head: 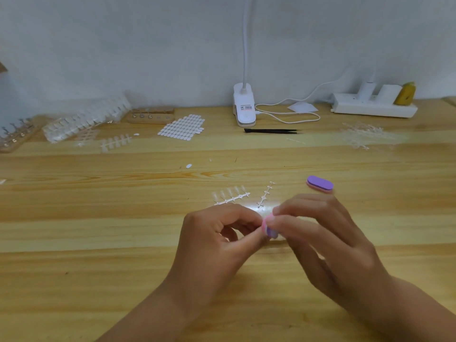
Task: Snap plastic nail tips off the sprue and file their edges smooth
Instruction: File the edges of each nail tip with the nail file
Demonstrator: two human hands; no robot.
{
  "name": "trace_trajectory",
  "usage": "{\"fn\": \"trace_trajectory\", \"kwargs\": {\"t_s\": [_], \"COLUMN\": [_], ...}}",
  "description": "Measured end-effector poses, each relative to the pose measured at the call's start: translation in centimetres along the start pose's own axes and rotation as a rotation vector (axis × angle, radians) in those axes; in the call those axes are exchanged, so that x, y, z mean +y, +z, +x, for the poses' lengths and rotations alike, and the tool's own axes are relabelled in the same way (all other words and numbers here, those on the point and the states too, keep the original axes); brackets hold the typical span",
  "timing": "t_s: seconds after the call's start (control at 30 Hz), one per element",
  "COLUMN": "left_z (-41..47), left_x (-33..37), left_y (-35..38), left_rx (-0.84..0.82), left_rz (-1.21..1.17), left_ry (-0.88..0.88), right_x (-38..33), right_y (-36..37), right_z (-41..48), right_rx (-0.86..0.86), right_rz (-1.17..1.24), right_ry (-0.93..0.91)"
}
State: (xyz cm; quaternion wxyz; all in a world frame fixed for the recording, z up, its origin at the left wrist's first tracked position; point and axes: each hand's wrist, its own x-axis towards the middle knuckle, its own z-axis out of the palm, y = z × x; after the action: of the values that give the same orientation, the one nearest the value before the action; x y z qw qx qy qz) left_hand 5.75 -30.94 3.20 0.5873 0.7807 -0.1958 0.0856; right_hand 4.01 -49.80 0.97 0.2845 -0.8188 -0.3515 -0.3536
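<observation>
My right hand (325, 240) grips a small purple and pink buffer block (270, 229) between thumb and fingers, low over the wooden table. My left hand (217, 240) meets it, thumb and forefinger pinched together against the block; whatever they pinch is too small to see. Just beyond the hands lies a clear sprue with several nail tips (230, 195) on it. Beside that sprue lies a bare sprue stem (265, 195). A second purple and pink buffer block (320, 184) rests on the table to the right.
A white clip lamp (244, 107) and black tweezers (271, 131) sit at the back centre. A white power strip (373, 104) is at the back right, near a heap of bare sprues (367, 135). Bags of tips (86, 119), wooden stands and a sticker sheet (182, 127) fill the back left.
</observation>
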Motion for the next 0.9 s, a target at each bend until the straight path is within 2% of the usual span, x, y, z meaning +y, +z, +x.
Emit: {"fn": "trace_trajectory", "kwargs": {"t_s": [0.13, 0.3, 0.43, 0.53, 0.6, 0.73, 0.83, 0.9], "left_z": [0.0, -0.1, 0.0, -0.1, 0.0, 0.1, 0.1, 0.1], "left_x": [0.0, 0.0, 0.0, 0.0, 0.0, 0.0, 0.0, 0.0], "left_y": [0.0, 0.1, 0.1, 0.0, 0.0, -0.1, -0.1, -0.1], "left_rx": [-0.009, -0.011, -0.004, -0.014, -0.009, 0.001, -0.007, -0.004], "left_rz": [-0.004, 0.008, -0.008, 0.001, 0.01, 0.001, -0.016, -0.019], "left_ry": [-0.012, 0.011, -0.013, 0.01, 0.012, -0.025, -0.023, -0.019], "right_x": [0.6, -0.1, 0.5, -0.6, -0.7, 0.9, 0.5, -0.4], "right_y": [-0.4, 0.0, -0.6, -0.2, 0.0, -0.6, -0.6, -0.4], "right_z": [0.1, 0.1, 0.4, 0.3, 0.1, 0.2, 0.3, 0.2], "right_rx": [0.046, 0.012, 0.045, 0.036, 0.0, 0.043, 0.119, 0.101], "right_rz": [-0.049, -0.022, -0.072, 0.025, 0.006, -0.084, -0.053, 0.001], "right_ry": [0.07, 0.002, 0.082, 0.026, -0.001, 0.104, 0.161, 0.163]}}
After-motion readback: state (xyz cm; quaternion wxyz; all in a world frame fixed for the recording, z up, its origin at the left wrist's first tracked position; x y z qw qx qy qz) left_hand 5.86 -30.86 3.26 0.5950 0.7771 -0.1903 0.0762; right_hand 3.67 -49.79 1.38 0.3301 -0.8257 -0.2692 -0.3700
